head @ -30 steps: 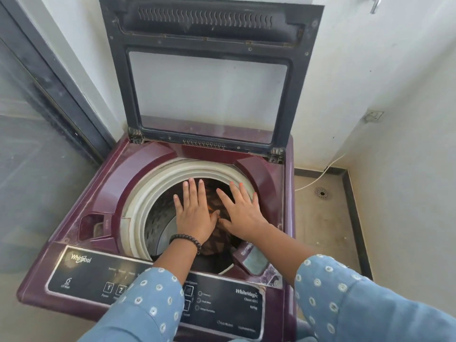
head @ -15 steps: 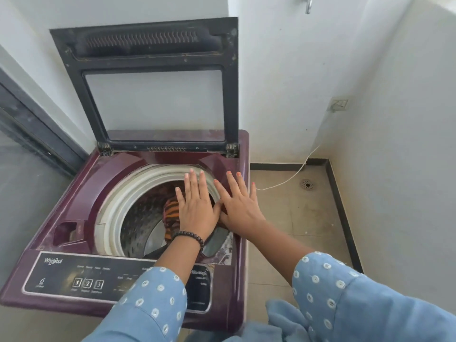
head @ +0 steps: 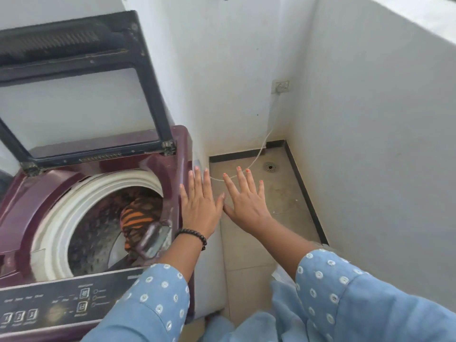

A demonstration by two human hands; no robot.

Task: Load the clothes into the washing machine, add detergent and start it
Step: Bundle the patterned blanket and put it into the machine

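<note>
A maroon top-loading washing machine stands at the left with its dark lid raised against the wall. An orange and black striped garment lies inside the white-rimmed drum. My left hand, with a black bead bracelet, hovers flat over the machine's right edge, fingers spread and empty. My right hand is held out beside it over the floor, also flat and empty. The control panel runs along the machine's front edge.
To the right of the machine is a tiled floor with a round drain near the corner. A white cord runs from a wall socket down to the floor. White walls enclose the corner.
My view has swung to the right, so the machine now sits at the left. Both hands have moved from over the drum opening to the machine's right edge and the floor beside it.
</note>
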